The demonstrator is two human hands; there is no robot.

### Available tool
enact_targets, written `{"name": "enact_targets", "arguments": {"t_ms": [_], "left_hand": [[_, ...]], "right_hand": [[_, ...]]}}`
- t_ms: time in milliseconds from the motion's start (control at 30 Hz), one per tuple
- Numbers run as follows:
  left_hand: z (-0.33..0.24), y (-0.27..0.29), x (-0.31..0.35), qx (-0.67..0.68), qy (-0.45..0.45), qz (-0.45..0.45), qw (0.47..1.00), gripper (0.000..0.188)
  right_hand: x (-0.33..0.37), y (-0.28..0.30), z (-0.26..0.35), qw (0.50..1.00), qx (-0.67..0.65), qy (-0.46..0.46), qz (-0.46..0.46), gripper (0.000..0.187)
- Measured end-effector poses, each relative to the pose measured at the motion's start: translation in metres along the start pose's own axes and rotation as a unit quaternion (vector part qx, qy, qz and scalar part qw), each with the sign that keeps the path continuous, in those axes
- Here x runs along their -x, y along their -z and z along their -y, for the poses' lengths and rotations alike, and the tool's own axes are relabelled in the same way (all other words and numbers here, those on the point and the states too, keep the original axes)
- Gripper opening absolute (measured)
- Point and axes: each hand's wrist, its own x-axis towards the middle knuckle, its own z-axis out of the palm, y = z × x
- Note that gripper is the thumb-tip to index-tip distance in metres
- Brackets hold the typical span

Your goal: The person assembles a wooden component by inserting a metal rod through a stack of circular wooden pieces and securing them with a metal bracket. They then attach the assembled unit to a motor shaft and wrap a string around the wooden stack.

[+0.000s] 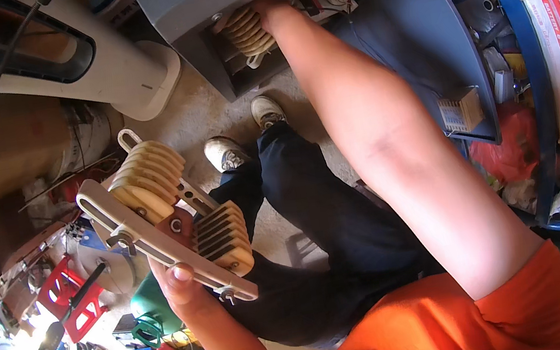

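My left hand [178,279] is closed around a cream frame fitted with ribbed rollers [170,218], which looks like a pulley block. Its long slotted side bar [158,235] slants down to the right, with bolts and wing nuts on it. My thumb shows below the bar; most of the other fingers are hidden behind it. At the top, my right hand [271,11] reaches into the opening of a dark grey cabinet [206,7]. Beside it in there is another cream ribbed piece [245,32]. The right fingers are hidden, so I cannot tell whether they grip anything.
A cream fan-like appliance [127,89] stands at the upper left. To the right are a grey cabinet door [396,32] and a blue metal rack [522,63] with boxes. A red stool [71,296], a green container [154,305] and clutter lie at lower left.
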Motion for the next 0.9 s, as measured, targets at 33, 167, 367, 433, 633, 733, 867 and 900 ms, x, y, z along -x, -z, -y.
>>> {"name": "enact_targets", "arguments": {"t_ms": [33,167,367,433,633,733,867,900], "left_hand": [[0.001,0.0,0.001,0.006,0.001,-0.002,1.0,0.113],[0.005,0.002,0.005,0.031,0.012,-0.011,0.999,0.115],[-0.005,-0.009,-0.001,0.037,0.045,0.007,0.998,0.121],[-0.005,-0.012,-0.005,0.02,0.043,0.014,0.999,0.122],[-0.009,-0.029,-0.007,0.01,0.048,-0.013,0.999,0.116],[-0.005,-0.035,-0.011,0.013,0.018,-0.013,1.0,0.108],[-0.01,-0.044,-0.015,-0.007,0.01,-0.018,1.0,0.1],[-0.01,-0.044,-0.016,-0.012,0.017,-0.015,1.0,0.1]], "right_hand": [[-0.003,-0.004,0.001,1.0,-0.005,0.007,0.001,0.052],[-0.021,-0.028,0.002,0.999,-0.037,0.009,0.019,0.052],[-0.042,-0.033,-0.033,0.991,-0.104,-0.042,0.066,0.054],[-0.047,-0.021,-0.058,0.987,-0.113,-0.066,0.089,0.054],[0.016,0.02,-0.093,0.973,0.041,0.132,0.187,0.055],[0.035,0.023,-0.082,0.965,0.054,0.14,0.216,0.049],[0.045,0.019,-0.066,0.976,0.048,0.101,0.186,0.042],[0.046,0.018,-0.065,0.978,0.049,0.094,0.178,0.041]]}}
